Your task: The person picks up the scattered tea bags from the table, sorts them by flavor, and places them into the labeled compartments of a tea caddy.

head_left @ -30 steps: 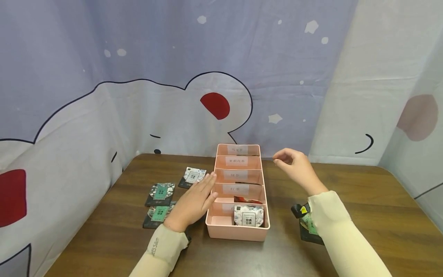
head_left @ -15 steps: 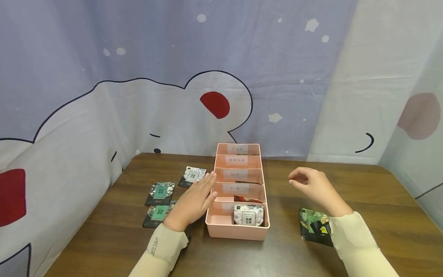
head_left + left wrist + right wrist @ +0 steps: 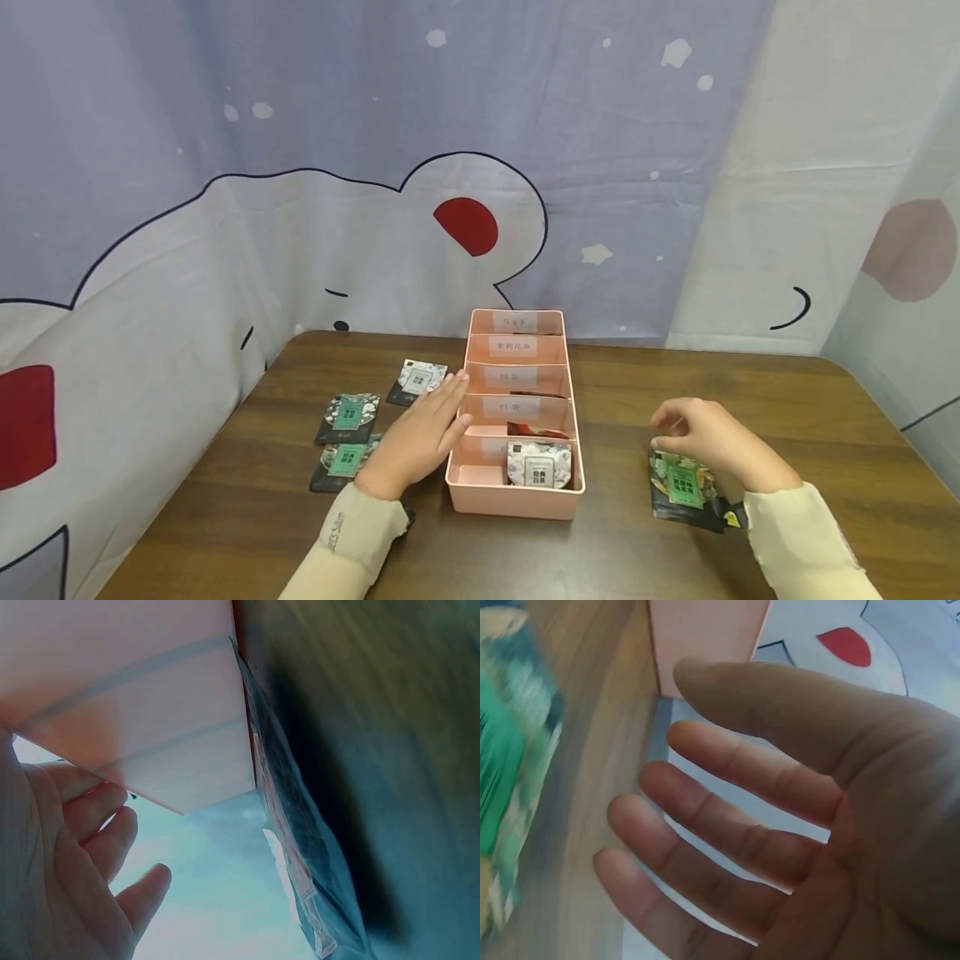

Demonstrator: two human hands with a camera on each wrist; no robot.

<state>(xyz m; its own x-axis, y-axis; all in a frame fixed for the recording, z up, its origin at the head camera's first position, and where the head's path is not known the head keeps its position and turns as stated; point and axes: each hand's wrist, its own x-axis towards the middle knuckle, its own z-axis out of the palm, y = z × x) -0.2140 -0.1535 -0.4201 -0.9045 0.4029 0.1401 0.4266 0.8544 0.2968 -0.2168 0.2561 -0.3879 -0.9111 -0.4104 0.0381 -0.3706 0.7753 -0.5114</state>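
Sachet: we find the green-labelled sachet (image 3: 684, 486) on the table (image 3: 615, 554), just below our right fingertips and apart from them.
Right grip: our right hand (image 3: 716, 442) is unloaded, fingers loosely curved, thumb apart.
Left grip: our left hand (image 3: 416, 433) touches the box's side, fingers extended, grasping nothing.
Box: the pink box (image 3: 515, 505) stands between our hands; its nearest compartment holds a white sachet (image 3: 539, 466).
Outer sachets: left of our left hand lie a white-topped sachet (image 3: 420, 378) and two teal-labelled sachets (image 3: 348, 414).
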